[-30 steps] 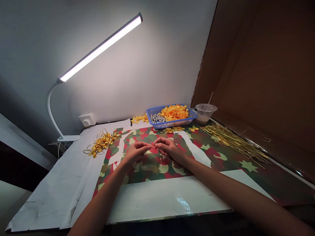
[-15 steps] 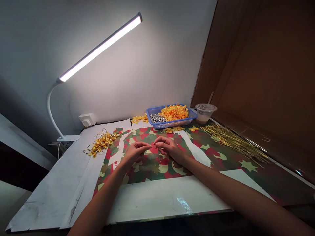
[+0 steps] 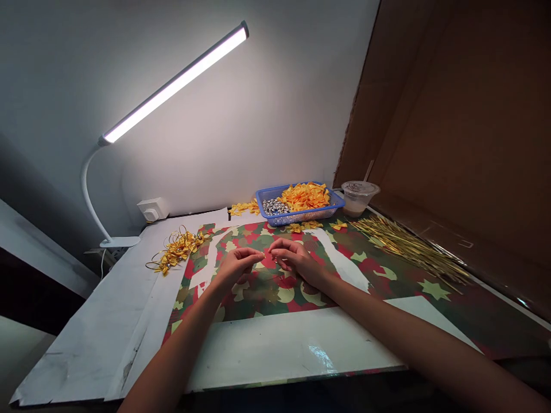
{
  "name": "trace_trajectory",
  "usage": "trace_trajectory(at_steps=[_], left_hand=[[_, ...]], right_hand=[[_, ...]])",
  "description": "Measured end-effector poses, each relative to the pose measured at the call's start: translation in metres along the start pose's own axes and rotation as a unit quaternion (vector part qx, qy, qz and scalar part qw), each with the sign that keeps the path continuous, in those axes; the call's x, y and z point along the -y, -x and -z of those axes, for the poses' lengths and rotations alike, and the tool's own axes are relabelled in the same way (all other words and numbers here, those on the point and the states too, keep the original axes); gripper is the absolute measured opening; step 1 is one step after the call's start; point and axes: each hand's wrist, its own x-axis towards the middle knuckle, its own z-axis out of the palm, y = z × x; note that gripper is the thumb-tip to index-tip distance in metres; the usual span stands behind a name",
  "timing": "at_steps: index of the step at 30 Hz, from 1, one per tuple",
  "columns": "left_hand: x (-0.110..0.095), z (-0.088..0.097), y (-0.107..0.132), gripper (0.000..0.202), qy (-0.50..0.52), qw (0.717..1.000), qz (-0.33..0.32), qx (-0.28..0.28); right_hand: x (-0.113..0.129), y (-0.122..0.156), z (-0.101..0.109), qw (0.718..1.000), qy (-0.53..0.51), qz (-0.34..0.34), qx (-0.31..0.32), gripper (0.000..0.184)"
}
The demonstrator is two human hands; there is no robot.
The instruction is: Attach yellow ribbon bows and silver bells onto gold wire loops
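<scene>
Over the patterned red and green paper [image 3: 253,298], my left hand [image 3: 239,267] is closed, thumb and forefinger pinched on something tiny and pale. Just across from it, my right hand [image 3: 297,261] has its fingers curled and tips pressed together, a small gap from the left fingertips. What the right fingers hold is too small to make out. To the left of my hands lies a pile of yellow ribbon bows with looped gold ties [image 3: 178,249]. Behind them stands a blue basket [image 3: 301,218] holding silver bells or beads [image 3: 276,206] and loose yellow-orange bows [image 3: 305,197].
A bundle of gold ties [image 3: 408,246] lies at the right, near a lidded plastic cup [image 3: 359,198]. More bows [image 3: 245,207] lie beside the basket. A lit lamp [image 3: 176,83] leans over the left side. A cardboard panel [image 3: 451,132] walls the right.
My hands hold almost the same place and pose. A thin pale strand seen below my right fingers earlier is now barely visible.
</scene>
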Motion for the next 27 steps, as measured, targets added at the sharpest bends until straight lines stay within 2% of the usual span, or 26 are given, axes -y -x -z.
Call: trace_trajectory(at_steps=[8, 12, 18, 27], left_hand=[[0.0016, 0.0015, -0.0007, 0.033, -0.006, 1.000, -0.005, -0.005], [0.0030, 0.0021, -0.0015, 0.033, -0.012, 1.000, -0.009, -0.018], [0.0004, -0.0003, 0.0002, 0.033, -0.019, 0.999, -0.013, -0.026], [0.0026, -0.0007, -0.0001, 0.034, -0.025, 0.999, -0.017, -0.025]], right_hand=[[-0.0011, 0.0018, -0.0015, 0.996, 0.073, 0.047, 0.019, 0.023], [-0.0036, 0.0051, -0.0056, 0.988, 0.130, 0.084, 0.003, 0.023], [-0.0021, 0.0083, -0.0084, 0.938, 0.272, 0.200, -0.077, 0.009], [-0.0034, 0.0081, -0.0056, 0.881, 0.382, 0.266, -0.088, 0.005]])
